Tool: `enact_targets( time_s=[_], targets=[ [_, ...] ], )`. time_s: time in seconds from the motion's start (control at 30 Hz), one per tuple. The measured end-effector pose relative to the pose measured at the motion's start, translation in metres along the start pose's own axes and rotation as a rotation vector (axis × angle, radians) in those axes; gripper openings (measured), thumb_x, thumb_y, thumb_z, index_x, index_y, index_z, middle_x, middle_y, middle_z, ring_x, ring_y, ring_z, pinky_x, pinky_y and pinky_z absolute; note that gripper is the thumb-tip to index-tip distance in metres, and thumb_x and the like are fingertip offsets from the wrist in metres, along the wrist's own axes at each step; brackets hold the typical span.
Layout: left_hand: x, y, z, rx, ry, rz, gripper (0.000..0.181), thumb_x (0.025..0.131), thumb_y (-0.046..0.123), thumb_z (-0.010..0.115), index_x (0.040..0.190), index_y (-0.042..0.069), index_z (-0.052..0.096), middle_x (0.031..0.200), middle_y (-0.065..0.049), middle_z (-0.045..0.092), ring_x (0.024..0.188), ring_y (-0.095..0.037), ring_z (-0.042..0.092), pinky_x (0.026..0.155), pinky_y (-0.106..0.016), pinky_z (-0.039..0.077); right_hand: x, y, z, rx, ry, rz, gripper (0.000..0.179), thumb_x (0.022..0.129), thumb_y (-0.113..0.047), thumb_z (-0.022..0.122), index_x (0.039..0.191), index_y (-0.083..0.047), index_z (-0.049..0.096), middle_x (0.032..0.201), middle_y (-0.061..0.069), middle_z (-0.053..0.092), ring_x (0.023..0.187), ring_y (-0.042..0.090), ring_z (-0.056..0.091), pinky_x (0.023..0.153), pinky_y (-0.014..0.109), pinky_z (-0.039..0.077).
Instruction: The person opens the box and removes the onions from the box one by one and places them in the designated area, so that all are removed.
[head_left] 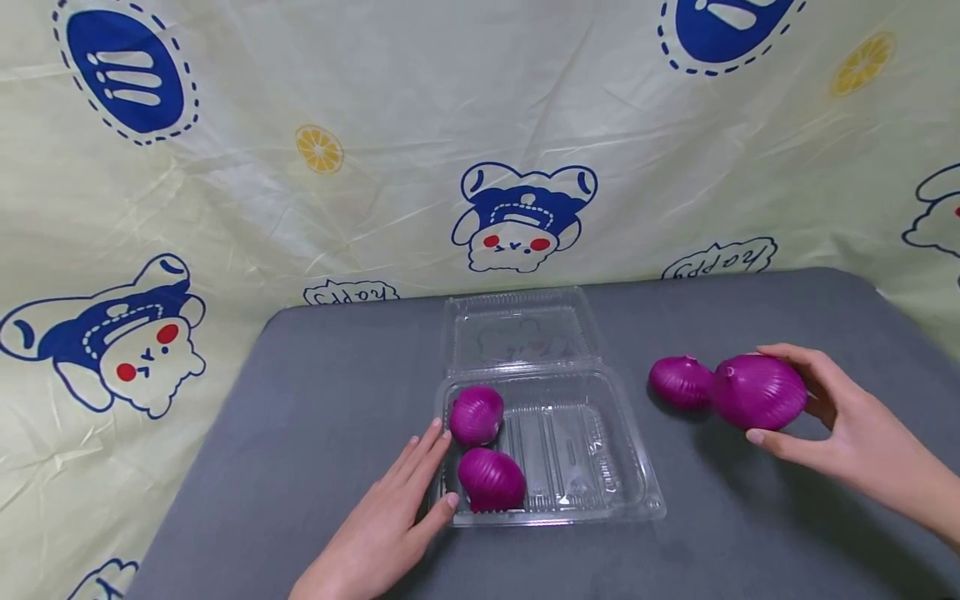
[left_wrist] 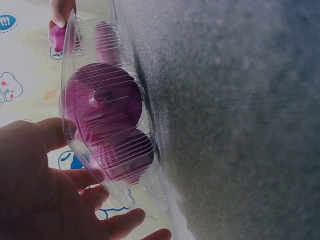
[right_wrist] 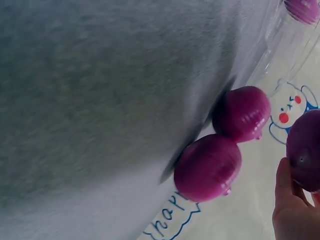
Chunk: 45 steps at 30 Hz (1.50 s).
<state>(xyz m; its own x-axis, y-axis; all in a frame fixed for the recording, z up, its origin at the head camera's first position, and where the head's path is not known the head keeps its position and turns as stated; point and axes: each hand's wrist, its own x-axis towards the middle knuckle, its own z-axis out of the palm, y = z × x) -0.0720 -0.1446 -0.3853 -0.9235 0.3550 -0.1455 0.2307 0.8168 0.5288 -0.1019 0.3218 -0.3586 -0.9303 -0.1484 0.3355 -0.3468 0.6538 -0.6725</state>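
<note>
The right hand [head_left: 843, 421] grips a purple onion [head_left: 759, 392] between thumb and fingers, right of the clear container [head_left: 555, 450], whose left edge the left hand [head_left: 386, 517] touches with extended fingers.

Purple onions [head_left: 492, 480], grey table [head_left: 337, 383], cartoon-printed cream backdrop [head_left: 397, 208]

Your left hand [head_left: 378, 521] is bare, with slender fingers [head_left: 423, 462] tapering to rounded tips and smooth, short nails [head_left: 452, 500]. Seen from your left wrist, the palm [left_wrist: 30, 185] shows faint creases, though shadow hides much of its detail. Your right hand [head_left: 862, 425] is bare too, its thumb [head_left: 787, 447] ending in a rounded nail. Your right forearm [head_left: 918, 492] is slim and uncovered as far as the head view reaches.
</note>
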Motion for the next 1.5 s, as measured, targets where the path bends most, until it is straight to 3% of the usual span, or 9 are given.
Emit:
enact_targets(
  time_s=[0.57,0.77,0.93,1.07,1.23,1.3,1.37,1.47,1.5],
  targets=[
    [0.002,0.001,0.0,0.007,0.001,0.01,0.071,0.098,0.055,0.05,0.157,0.025,0.026,0.163,0.011,0.012,0.148,-0.028,0.018,0.106,-0.063,0.032,-0.008,0.041,-0.025,-0.048,0.156,0.077,0.092,0.06,0.004,0.091,0.139,-0.009,0.047,0.119,-0.015,0.045,0.1,-0.008,0.046,0.079,-0.003,0.034],
    [0.003,0.001,0.001,0.013,-0.01,-0.006,0.072,0.097,0.056,0.05,0.157,0.025,0.026,0.163,0.01,0.013,0.148,-0.028,0.018,0.105,-0.063,0.032,-0.007,0.059,-0.033,-0.178,0.236,0.137,0.089,0.062,-0.007,0.092,0.137,0.004,0.045,0.123,-0.006,0.045,0.1,-0.013,0.03,0.07,0.002,0.026],
    [0.002,0.002,0.0,0.008,0.001,0.01,0.071,0.098,0.056,0.048,0.157,0.024,0.026,0.163,0.01,0.013,0.148,-0.028,0.018,0.106,-0.063,0.032,-0.008,0.078,-0.039,-0.184,0.247,0.142,0.085,0.063,-0.005,0.091,0.134,0.008,0.045,0.116,-0.018,0.038,0.097,-0.014,0.031,0.067,0.002,0.028],
    [0.002,0.002,0.0,0.007,0.013,0.026,0.069,0.099,0.055,0.047,0.157,0.023,0.027,0.163,0.009,0.014,0.147,-0.029,0.018,0.105,-0.063,0.032,-0.008,0.088,-0.042,-0.183,0.224,0.153,0.082,0.063,-0.004,0.09,0.13,0.007,0.045,0.114,-0.017,0.039,0.094,-0.017,0.032,0.067,0.0,0.029],
    [0.002,0.002,0.0,0.01,0.012,0.021,0.069,0.099,0.055,0.048,0.157,0.023,0.027,0.163,0.009,0.014,0.147,-0.029,0.018,0.105,-0.063,0.032,-0.007,0.099,-0.043,-0.192,0.173,0.189,0.084,0.065,-0.003,0.089,0.132,0.012,0.041,0.118,0.018,0.049,0.09,-0.019,0.028,0.065,-0.001,0.028],
    [0.002,0.002,0.0,0.007,0.008,0.019,0.069,0.099,0.055,0.048,0.157,0.024,0.027,0.163,0.009,0.014,0.148,-0.029,0.018,0.105,-0.063,0.032,-0.006,0.103,-0.044,-0.205,0.133,0.216,0.086,0.067,-0.005,0.088,0.134,0.015,0.037,0.121,0.037,0.042,0.096,-0.005,0.044,0.062,0.0,0.029],
    [0.003,0.003,-0.001,0.005,0.004,0.02,0.069,0.099,0.055,0.047,0.157,0.024,0.027,0.163,0.009,0.014,0.148,-0.029,0.018,0.105,-0.063,0.032,-0.005,0.108,-0.046,-0.235,0.09,0.256,0.087,0.07,-0.009,0.087,0.135,0.016,0.035,0.123,0.04,0.039,0.1,0.021,0.054,0.058,0.002,0.029],
    [0.002,0.002,-0.001,0.001,0.003,0.024,0.069,0.099,0.055,0.047,0.157,0.023,0.027,0.163,0.009,0.014,0.148,-0.029,0.018,0.105,-0.064,0.032,-0.001,0.114,-0.048,-0.275,0.014,0.309,0.089,0.075,-0.016,0.085,0.136,0.018,0.03,0.124,0.043,0.035,0.1,0.06,0.042,0.058,0.013,0.039],
    [0.002,0.002,-0.001,0.0,0.003,0.023,0.069,0.099,0.055,0.047,0.157,0.023,0.027,0.163,0.009,0.014,0.148,-0.029,0.018,0.105,-0.064,0.032,0.0,0.117,-0.049,-0.287,-0.009,0.324,0.09,0.076,-0.019,0.085,0.136,0.018,0.029,0.125,0.043,0.034,0.103,0.061,0.041,0.061,0.02,0.044]
  ],
)
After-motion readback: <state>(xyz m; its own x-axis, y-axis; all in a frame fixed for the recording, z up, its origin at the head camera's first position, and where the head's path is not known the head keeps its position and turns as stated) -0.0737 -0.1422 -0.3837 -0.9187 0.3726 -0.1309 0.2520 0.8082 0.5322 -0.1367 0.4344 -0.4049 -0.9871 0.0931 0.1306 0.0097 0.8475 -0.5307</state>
